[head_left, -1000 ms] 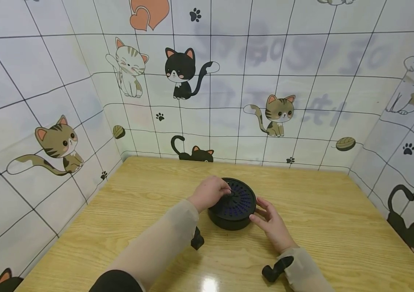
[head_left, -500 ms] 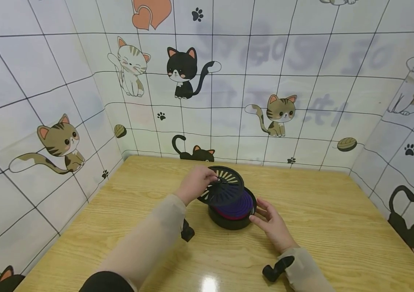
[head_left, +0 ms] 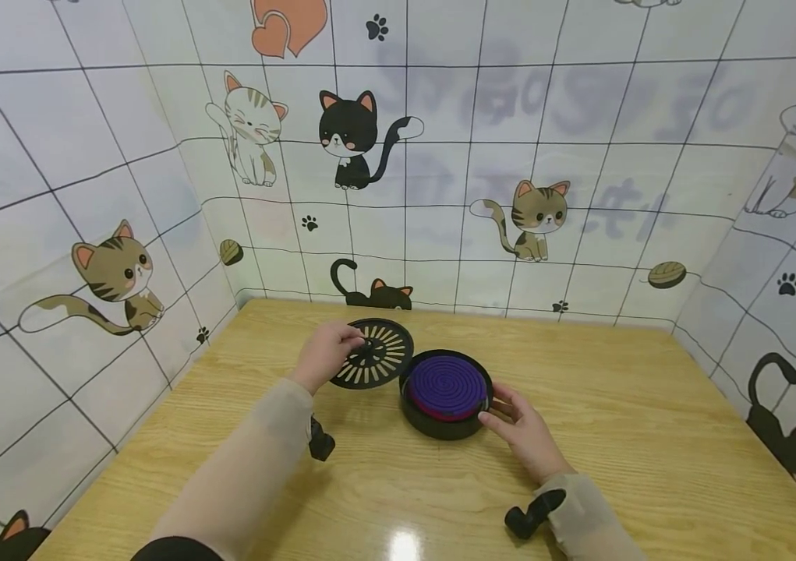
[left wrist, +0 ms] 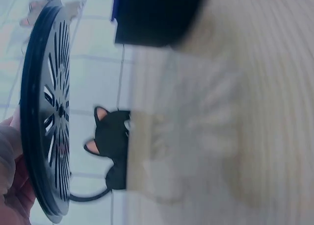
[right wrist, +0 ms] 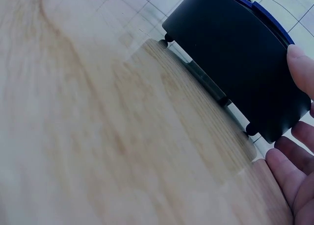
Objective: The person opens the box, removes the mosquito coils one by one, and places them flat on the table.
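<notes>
My left hand (head_left: 326, 354) pinches the small knob of a black round slotted lid (head_left: 373, 357), held in the air left of its base. In the left wrist view this lid (left wrist: 41, 112) appears nearly edge-on. A round black mosquito coil holder (head_left: 443, 428) stands uncovered on the table, with a purple mosquito coil (head_left: 448, 383) on top inside and a magenta layer showing beneath. Against its right side, the thumb and fingers of my right hand (head_left: 527, 436) hold the wall. From the right wrist, the holder (right wrist: 235, 58) shows short feet underneath.
The light wooden table (head_left: 615, 405) carries the holder near its middle. White tiled-pattern sheets with cartoon cats (head_left: 348, 140) rise behind it and on both sides. Black camera mounts (head_left: 534, 514) sit at both wrists.
My left hand has lifted the lid off the holder and carried it left, uncovering the purple coil. The right hand has stayed at the holder's side.
</notes>
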`<state>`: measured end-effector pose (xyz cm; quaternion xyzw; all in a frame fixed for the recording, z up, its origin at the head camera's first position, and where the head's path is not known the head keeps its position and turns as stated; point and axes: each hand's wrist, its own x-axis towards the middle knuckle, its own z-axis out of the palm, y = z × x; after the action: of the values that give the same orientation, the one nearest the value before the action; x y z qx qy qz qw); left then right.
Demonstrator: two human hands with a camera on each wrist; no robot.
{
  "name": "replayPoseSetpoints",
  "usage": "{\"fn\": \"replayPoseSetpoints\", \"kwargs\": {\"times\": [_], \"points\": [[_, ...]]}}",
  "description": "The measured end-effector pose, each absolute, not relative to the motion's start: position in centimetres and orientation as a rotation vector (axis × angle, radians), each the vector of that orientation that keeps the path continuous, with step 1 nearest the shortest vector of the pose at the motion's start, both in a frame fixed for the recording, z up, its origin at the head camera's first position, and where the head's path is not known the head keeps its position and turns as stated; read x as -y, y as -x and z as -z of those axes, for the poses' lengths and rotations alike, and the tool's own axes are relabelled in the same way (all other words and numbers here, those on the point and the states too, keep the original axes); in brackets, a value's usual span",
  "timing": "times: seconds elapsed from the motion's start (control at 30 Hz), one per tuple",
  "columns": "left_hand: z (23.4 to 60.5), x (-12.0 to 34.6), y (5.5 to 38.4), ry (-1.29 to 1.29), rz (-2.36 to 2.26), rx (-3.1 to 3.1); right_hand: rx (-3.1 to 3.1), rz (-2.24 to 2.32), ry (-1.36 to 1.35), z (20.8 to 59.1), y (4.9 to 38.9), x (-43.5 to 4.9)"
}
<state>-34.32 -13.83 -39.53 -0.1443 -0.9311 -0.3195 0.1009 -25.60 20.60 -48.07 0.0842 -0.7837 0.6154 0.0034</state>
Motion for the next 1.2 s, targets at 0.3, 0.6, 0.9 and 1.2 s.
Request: {"fn": "replayPoseSetpoints", "kwargs": {"times": [0.3,0.6,0.9,1.2], "points": [[42.1,18.0,34.4,0.399,0.920,2.778,2.469,-1.917,-0.238,48.1,25.7,-20.6],[44.3,21.0,34.2,0.437,0.890,2.791,2.448,-1.920,-0.245,48.7,25.8,-20.7],[45.6,22.3,34.0,0.473,0.844,2.786,2.459,-1.919,-0.215,48.5,25.8,-20.6],[46.0,22.7,33.9,0.431,0.839,2.828,2.471,-1.915,-0.185,48.5,25.8,-20.7]]}}
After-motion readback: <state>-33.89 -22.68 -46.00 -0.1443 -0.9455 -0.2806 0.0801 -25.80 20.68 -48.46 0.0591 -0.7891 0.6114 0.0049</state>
